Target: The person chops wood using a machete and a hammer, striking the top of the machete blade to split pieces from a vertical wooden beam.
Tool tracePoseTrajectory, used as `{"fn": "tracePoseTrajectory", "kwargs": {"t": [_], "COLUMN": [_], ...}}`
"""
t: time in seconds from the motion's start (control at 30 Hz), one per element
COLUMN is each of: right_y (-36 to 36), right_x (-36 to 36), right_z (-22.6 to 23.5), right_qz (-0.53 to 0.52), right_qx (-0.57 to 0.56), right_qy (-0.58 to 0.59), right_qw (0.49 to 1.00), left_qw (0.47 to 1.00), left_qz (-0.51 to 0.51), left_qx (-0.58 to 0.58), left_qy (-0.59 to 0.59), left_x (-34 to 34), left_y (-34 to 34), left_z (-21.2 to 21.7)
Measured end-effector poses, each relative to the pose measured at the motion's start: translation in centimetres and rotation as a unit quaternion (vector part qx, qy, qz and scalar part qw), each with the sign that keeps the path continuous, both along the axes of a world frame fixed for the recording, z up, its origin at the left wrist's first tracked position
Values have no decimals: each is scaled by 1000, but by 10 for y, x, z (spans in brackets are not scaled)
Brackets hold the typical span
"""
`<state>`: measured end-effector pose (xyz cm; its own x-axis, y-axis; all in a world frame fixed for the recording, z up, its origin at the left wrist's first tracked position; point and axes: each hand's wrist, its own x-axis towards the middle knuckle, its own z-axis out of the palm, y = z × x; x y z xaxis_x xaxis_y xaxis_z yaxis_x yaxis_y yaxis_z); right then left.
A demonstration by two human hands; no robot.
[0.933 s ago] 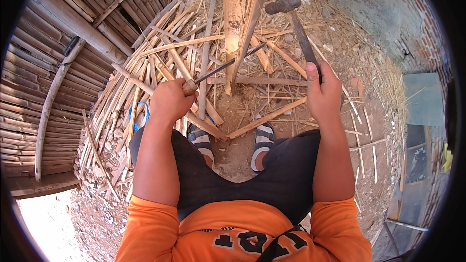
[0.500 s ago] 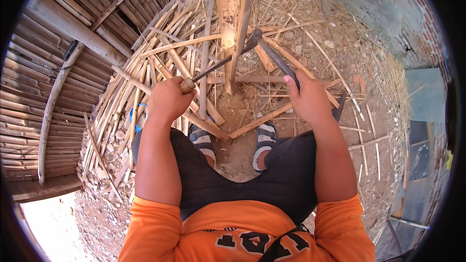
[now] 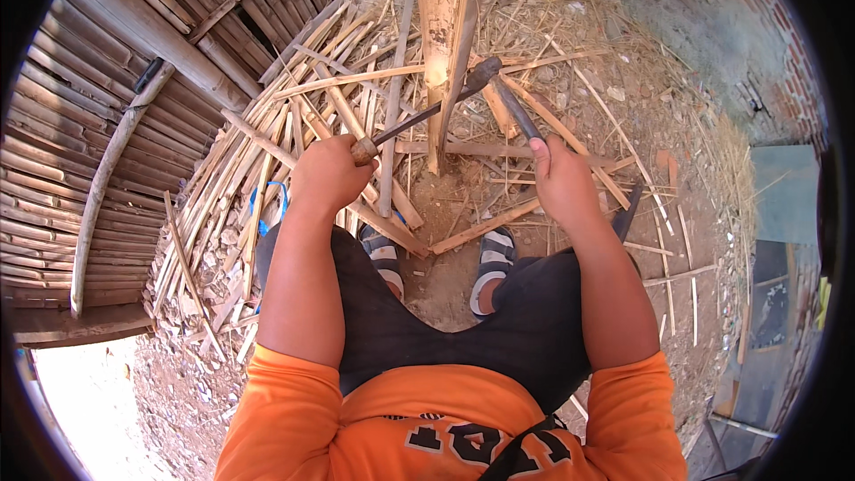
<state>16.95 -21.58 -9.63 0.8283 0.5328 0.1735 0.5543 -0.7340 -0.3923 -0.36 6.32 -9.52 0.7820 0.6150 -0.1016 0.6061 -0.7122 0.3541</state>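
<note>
My left hand [image 3: 337, 174] is closed around the wooden handle of a long dark knife [image 3: 417, 120]. Its blade slants away to the right, crossing the lower part of an upright split piece of wood [image 3: 438, 44]. My right hand [image 3: 564, 180] grips the dark handle of a hammer [image 3: 517, 110]. The hammer's head meets the far end of the blade, just right of the wood; whether they press together I cannot tell. The wood's lower end comes down to the dirt ahead of my feet, and its top runs out of view.
Long split strips [image 3: 267, 125] lie heaped at the left, with a blue plastic scrap [image 3: 278, 200] among them. A slatted wall [image 3: 80, 178] rises on the left. At right stand a brick wall [image 3: 757, 27] and a grey-green panel [image 3: 784, 191]. Sandals [image 3: 496, 258] cover my feet.
The whole view has shifted slightly, so the wood, tools and hands appear a little further right. Both hands keep their grips, and the blade still crosses the wood.
</note>
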Motion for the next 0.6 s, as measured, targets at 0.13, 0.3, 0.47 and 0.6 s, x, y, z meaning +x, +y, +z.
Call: {"fn": "tracePoseTrajectory", "kwargs": {"t": [0.13, 0.3, 0.47, 0.6], "right_y": [-2, 5, 14, 9], "right_x": [4, -10, -3, -3], "right_z": [20, 29, -11, 15], "right_qz": [-18, -27, 17, -17], "right_qx": [89, 164, 32, 137], "right_qy": [-11, -28, 16, -32], "right_qw": [996, 986, 999, 990], "left_qw": [999, 999, 998, 998], "left_qz": [5, 4, 7, 11], "left_qx": [-9, 4, 2, -19], "left_qy": [43, 51, 58, 66], "left_x": [8, 6, 2, 8], "left_y": [-8, 0, 2, -4], "left_z": [13, 5, 4, 12]}}
